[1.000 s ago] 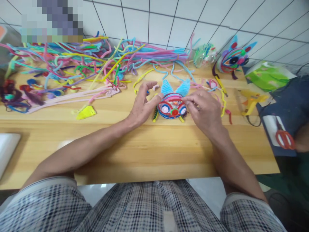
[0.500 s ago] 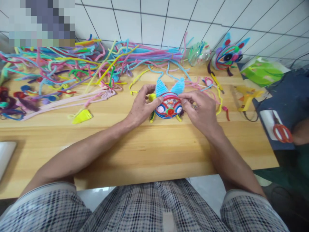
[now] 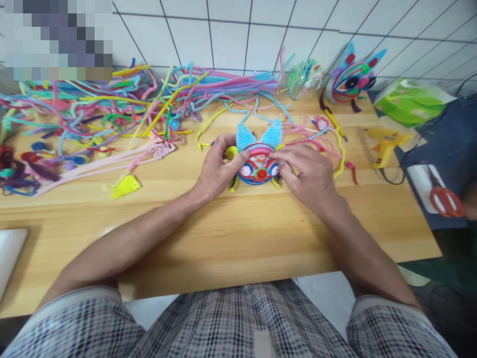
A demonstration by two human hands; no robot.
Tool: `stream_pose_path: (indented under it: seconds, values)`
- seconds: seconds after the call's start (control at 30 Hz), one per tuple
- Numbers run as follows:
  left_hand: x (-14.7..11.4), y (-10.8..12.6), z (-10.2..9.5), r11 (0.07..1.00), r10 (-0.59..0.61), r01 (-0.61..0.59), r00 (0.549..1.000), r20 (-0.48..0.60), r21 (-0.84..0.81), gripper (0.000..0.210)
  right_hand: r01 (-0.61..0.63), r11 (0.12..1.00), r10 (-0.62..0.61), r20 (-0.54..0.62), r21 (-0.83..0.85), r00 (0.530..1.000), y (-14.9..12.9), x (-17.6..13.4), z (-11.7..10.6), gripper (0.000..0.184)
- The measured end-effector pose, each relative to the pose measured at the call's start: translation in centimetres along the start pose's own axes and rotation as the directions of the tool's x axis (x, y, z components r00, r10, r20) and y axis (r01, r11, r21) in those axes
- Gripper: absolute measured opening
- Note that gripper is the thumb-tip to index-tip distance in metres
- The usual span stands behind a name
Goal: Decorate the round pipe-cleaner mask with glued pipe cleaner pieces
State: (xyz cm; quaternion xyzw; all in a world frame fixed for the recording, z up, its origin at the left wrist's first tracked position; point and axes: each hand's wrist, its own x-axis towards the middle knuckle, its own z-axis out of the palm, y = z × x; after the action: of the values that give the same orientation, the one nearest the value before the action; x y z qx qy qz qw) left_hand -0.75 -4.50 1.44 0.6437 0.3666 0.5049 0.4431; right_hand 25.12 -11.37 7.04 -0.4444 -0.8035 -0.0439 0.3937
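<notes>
A small pipe-cleaner animal head (image 3: 261, 174) is on the table in front of me. It has two light-blue pointed ears, white round eyes ringed in blue, a red nose ringed in green, and yellow pieces at its lower edge. My left hand (image 3: 219, 166) grips its left side, thumb on the front rim and fingers behind. On the upper right rim, beside the eye, the thumb and forefinger of my right hand (image 3: 311, 171) are pinched. Whether a small piece sits between those fingertips is hidden.
Loose pipe cleaners (image 3: 122, 109) are heaped along the back left. A finished-looking animal head (image 3: 350, 82) stands at the back right. Further right are a yellow glue gun (image 3: 383, 146), a green packet (image 3: 412, 104) and red-handled scissors (image 3: 445, 199). A yellow piece (image 3: 126, 186) lies left.
The camera view has shifted slightly. My left hand keeps its hold, and my right fingertips have moved slightly down along the head's upper right rim.
</notes>
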Motion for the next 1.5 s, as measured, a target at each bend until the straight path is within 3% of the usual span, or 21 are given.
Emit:
stream_pose_path:
  seconds: [0.73,0.87,0.97,1.1,1.27,1.33,1.5]
  values:
    - [-0.1,0.5,0.0,0.999,-0.013,0.013,1.000,0.020,-0.043,0.043,-0.003,0.999,0.003,0.011,0.032,1.000,-0.2,-0.2,0.4,0.038]
    - [-0.1,1.0,-0.1,0.997,-0.050,0.051,0.998,0.035,-0.049,0.047,-0.097,0.995,0.095,0.058,0.027,0.994,-0.4,0.0,0.4,0.035]
    - [-0.6,1.2,-0.4,0.990,-0.102,0.108,0.993,0.066,-0.086,0.058,-0.160,0.986,0.157,0.073,0.039,0.985,-0.4,0.3,0.4,0.029]
    - [-1.3,-0.1,-1.1,0.993,-0.022,0.036,0.992,0.128,-0.109,0.077,-0.220,0.971,0.212,0.087,0.097,0.973,0.0,0.6,0.4,0.018]
    - [-1.5,-3.5,-2.0,0.990,0.118,-0.134,0.959,0.259,0.046,0.145,-0.248,0.961,0.236,0.099,0.125,0.967,0.3,0.7,0.7,0.013]
    - [-1.2,-4.8,-2.1,0.975,0.168,-0.203,0.940,0.297,0.092,0.162,-0.256,0.959,0.243,0.108,0.126,0.964,0.3,0.8,0.9,0.015]
    - [-0.6,-6.5,-1.7,0.968,0.201,-0.235,0.938,0.281,0.094,0.172,-0.305,0.944,0.294,0.098,0.129,0.951,0.7,1.2,-0.7,0.015]
